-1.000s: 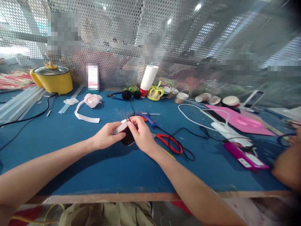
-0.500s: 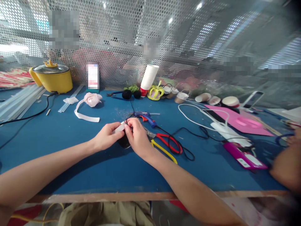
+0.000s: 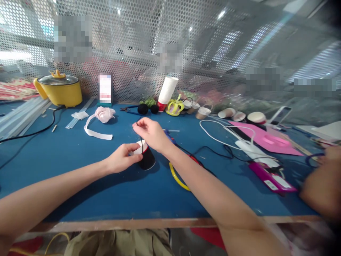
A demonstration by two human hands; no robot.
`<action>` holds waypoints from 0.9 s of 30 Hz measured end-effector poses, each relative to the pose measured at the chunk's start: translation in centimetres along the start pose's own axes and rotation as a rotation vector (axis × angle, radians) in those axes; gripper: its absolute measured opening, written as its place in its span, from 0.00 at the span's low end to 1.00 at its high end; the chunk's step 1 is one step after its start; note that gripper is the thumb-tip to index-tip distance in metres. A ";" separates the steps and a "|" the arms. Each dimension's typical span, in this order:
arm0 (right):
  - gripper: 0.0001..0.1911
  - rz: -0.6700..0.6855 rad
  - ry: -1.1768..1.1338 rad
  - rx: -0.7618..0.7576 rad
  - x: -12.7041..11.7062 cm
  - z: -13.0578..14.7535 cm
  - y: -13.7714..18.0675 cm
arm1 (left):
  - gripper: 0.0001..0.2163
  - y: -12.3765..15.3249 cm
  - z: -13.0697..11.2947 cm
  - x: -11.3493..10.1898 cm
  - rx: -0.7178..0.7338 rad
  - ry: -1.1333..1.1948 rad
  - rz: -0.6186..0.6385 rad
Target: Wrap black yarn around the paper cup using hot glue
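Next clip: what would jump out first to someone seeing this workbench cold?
At the centre, the left hand steadies a small black cup while the right hand pinches a thin black thread just above it. A yellow pot stands out at the far left by the mesh wall, and a pink sheet lies to the right.

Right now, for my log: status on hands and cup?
Left hand steadies black cup on table. Right hand pinches thin black string above it. Yellow scissor handle lies near cup.
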State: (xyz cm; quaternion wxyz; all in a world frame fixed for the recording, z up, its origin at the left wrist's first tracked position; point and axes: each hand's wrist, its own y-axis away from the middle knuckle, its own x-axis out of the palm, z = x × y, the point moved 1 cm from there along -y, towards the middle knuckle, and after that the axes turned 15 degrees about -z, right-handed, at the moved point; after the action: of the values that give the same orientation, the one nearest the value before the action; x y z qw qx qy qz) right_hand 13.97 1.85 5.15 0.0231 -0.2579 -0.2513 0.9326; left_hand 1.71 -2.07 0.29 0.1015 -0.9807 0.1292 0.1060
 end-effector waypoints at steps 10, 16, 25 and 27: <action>0.16 0.299 0.638 -0.161 0.2 1.9 -2.5 | 0.08 0.2 0.5 0.3 0.021 0.040 0.015; 0.07 0.053 0.819 0.115 -5.8 -5.4 -3.2 | 0.07 0.2 0.0 0.3 0.057 0.032 0.002; 0.07 -0.069 0.709 0.307 -5.8 -10.0 -0.7 | 0.07 0.3 0.0 -0.3 0.116 -0.068 -0.014; 0.13 -0.132 0.635 0.314 -6.2 -9.4 -0.6 | 0.07 0.2 0.1 -0.6 0.115 -0.089 -0.025</action>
State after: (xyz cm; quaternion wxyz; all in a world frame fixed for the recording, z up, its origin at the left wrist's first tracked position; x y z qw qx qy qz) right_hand 23.91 5.55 1.39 0.1995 -0.5111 -0.1014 0.8299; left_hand 1.10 -2.12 0.31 0.1645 -0.9691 0.1182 0.1409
